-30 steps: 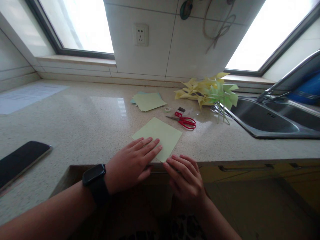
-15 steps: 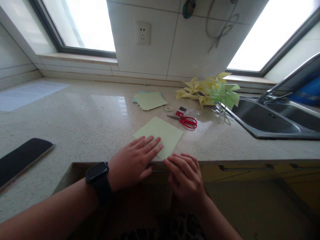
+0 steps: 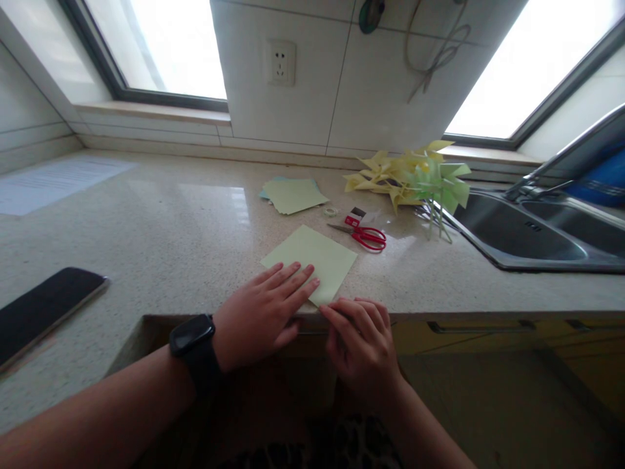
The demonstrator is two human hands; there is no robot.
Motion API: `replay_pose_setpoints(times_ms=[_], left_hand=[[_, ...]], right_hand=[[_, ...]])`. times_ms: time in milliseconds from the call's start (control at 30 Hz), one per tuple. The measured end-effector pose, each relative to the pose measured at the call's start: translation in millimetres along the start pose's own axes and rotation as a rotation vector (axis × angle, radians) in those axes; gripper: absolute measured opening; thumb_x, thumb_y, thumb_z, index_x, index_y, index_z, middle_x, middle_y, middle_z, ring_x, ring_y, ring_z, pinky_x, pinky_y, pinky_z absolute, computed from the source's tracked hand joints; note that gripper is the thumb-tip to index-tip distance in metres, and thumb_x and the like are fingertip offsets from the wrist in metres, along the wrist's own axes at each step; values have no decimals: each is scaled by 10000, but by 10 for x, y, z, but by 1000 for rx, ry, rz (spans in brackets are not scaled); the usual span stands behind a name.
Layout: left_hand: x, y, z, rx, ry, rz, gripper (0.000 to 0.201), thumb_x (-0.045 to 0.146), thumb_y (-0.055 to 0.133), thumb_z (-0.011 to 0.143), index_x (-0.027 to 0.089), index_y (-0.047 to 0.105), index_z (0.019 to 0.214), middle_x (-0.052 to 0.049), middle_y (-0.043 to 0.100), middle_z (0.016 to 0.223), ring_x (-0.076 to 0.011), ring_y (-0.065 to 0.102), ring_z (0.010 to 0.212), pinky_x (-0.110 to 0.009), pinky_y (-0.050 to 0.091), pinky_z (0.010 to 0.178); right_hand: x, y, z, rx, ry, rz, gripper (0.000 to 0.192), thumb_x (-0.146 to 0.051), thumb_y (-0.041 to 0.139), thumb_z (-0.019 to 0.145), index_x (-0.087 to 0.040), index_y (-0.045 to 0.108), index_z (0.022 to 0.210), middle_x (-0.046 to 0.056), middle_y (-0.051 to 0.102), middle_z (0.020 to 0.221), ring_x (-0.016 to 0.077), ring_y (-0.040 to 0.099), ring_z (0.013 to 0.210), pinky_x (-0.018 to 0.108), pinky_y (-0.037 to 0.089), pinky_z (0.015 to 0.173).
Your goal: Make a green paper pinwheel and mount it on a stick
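A pale green square sheet of paper (image 3: pixel 326 257) lies at an angle on the counter, with one corner at the front edge. My left hand (image 3: pixel 266 306) rests flat across its left near part, fingers stretched out and slightly apart. At the near corner, my right hand (image 3: pixel 364 339) has its fingers bent together, the fingertips pinching the paper. The right thumb is mostly hidden. Just beyond the sheet, red-handled scissors (image 3: pixel 370 238) lie beside a small red and black packet (image 3: pixel 355 216) and a small pale ring (image 3: pixel 331 212).
A stack of coloured paper (image 3: pixel 297 197) lies farther back. Yellow and green paper pinwheels (image 3: pixel 415 176) stand by the steel sink (image 3: pixel 517 228). At the left are a black phone-like object (image 3: pixel 49 312) and printed sheets (image 3: pixel 58 182). The counter's front edge (image 3: pixel 463 311) runs below my hands.
The view has shifted very slightly. My right fingers have curled a little at the paper's near corner, while my left hand stays flat on the sheet.
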State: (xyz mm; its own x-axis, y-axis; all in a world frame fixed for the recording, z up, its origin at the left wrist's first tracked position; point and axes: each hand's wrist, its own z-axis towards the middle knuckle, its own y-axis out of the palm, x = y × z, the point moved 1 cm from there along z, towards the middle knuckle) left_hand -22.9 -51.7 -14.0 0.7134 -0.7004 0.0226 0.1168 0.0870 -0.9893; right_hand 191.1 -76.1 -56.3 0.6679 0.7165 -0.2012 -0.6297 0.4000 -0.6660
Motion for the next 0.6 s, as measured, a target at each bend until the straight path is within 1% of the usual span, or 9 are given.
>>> replay_pose_setpoints(times_ms=[133, 233, 333, 600], left_hand=[[-9, -3, 2, 19, 10, 2, 706, 334, 566, 944, 169, 284, 1570, -105, 247, 1664, -298, 228, 1526, -476, 213, 1241], [-15, -6, -1, 13, 48, -3, 711, 303, 560, 946, 202, 255, 1580, -78, 233, 1671, -279, 198, 1536, -469, 194, 1247], [-21, -5, 0, -8, 61, -8, 690, 279, 563, 944, 225, 281, 1571, -69, 267, 1662, -278, 241, 1524, -469, 215, 1239], [-11, -12, 3, -4, 48, -11, 662, 285, 559, 947, 236, 312, 1559, -66, 311, 1647, -290, 304, 1497, -477, 264, 1211]], right_hand=[[-11, -11, 11, 0, 0, 10, 331, -57, 638, 845, -179, 674, 1151, 81, 708, 1073, 240, 609, 989, 479, 466, 926], [-10, -14, 14, 1, 0, 16, 336, -51, 636, 844, -178, 669, 1153, 80, 711, 1074, 240, 611, 990, 475, 468, 924], [-10, -15, 8, 0, 0, 14, 347, -49, 635, 843, -179, 664, 1163, 81, 714, 1084, 242, 613, 1003, 478, 467, 931], [0, -27, -39, 8, -54, 30, 377, -20, 615, 824, -149, 657, 1176, 102, 719, 1112, 248, 618, 1083, 497, 463, 988]])
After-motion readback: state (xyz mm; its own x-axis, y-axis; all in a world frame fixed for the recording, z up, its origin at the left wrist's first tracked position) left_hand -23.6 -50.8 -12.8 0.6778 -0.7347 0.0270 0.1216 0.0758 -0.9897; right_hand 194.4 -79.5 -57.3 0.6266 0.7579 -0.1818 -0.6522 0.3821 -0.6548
